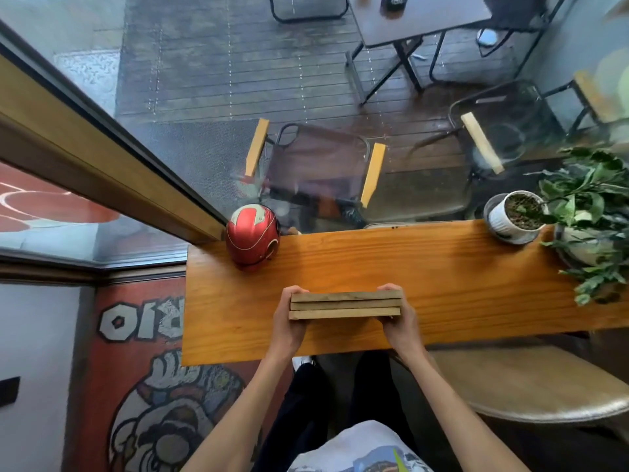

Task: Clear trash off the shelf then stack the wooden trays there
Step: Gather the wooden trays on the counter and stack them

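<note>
Three flat wooden trays (345, 305) lie stacked, seen edge-on, above the middle of the orange wooden shelf (442, 284). My left hand (288, 327) grips the stack's left end, and my right hand (398, 323) grips its right end. Whether the stack rests on the shelf or hovers just above it cannot be told. No trash shows on the shelf.
A red and cream helmet (252, 238) sits at the shelf's back left corner by the window. A white potted plant (517, 216) and a leafy plant (592, 226) stand at the right end. A round stool (531, 383) is below right.
</note>
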The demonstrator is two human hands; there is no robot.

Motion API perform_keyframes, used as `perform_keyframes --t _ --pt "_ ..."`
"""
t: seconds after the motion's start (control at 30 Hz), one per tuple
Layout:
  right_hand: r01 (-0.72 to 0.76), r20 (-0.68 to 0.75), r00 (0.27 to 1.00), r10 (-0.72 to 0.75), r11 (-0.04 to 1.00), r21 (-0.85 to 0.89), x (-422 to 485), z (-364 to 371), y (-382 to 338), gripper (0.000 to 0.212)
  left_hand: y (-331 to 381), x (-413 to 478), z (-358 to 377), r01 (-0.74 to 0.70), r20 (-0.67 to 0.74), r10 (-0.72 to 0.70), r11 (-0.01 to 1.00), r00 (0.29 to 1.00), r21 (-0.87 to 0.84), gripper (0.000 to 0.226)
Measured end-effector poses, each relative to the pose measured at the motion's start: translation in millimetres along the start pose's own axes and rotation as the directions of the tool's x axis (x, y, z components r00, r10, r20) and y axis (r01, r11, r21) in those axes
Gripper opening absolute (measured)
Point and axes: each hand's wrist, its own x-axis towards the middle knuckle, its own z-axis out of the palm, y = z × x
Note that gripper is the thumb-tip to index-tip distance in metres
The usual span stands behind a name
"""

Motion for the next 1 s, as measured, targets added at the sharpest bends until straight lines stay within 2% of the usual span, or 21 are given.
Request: perform_keyframes --t 0.1,0.17,0.27,0.37,0.43,0.5,0.67,0.83,1.0 --pt "-0.022 0.047 0.999 0.023 0.999 -0.035 -1.2 -2.0 1.8 0.057 -3.6 -0.9 -3.6 0.007 0.075 -0.012 0.998 0.997 0.065 0.050" --pt "-0.056 0.134 0.989 0.054 0.998 0.005 -0.3 -7.3 4.6 0.060 -4.1 -1.5 -8.4 0.010 0.130 -0.025 0.993 0.991 0.114 0.060" --pt "-0.152 0.259 0.959 0.117 0.981 0.118 -4.2 -17.3 -7.8 0.087 -4.2 -4.9 -16.3 -0.032 0.188 0.011 0.993 0.982 0.113 0.082" --pt "-0.257 0.294 0.939 0.179 0.933 0.254 -12.4 -15.0 -15.8 0.106 0.2 -10.7 -13.9 0.026 0.211 -0.032 0.999 0.977 0.033 0.098" --pt "-0.270 0.285 0.941 0.182 0.911 0.310 -17.1 -14.1 -15.6 0.105 4.0 -14.1 -10.7 0.059 0.223 -0.049 0.998 0.974 -0.035 0.100" --pt "-0.286 0.312 0.932 0.182 0.900 0.330 -18.7 -15.3 -12.6 0.104 0.5 -17.2 -10.0 0.051 0.230 -0.043 0.998 0.972 -0.027 0.100" --pt "-0.278 0.310 0.934 0.177 0.905 0.321 -20.9 -17.4 -11.7 0.108 -6.3 -22.0 -4.8 0.064 0.134 -0.052 0.994 0.990 -0.087 0.097" --pt "-0.253 0.286 0.945 0.155 0.904 0.344 -22.0 -24.0 -9.7 0.102 -6.9 -24.2 5.3 0.094 0.069 -0.084 0.980 0.994 -0.173 0.094" --pt "-0.209 0.324 0.939 0.115 0.940 0.271 -21.7 -24.1 -12.3 0.103 -15.7 -20.0 -4.6 0.012 0.124 -0.007 0.999 0.992 -0.043 0.069"
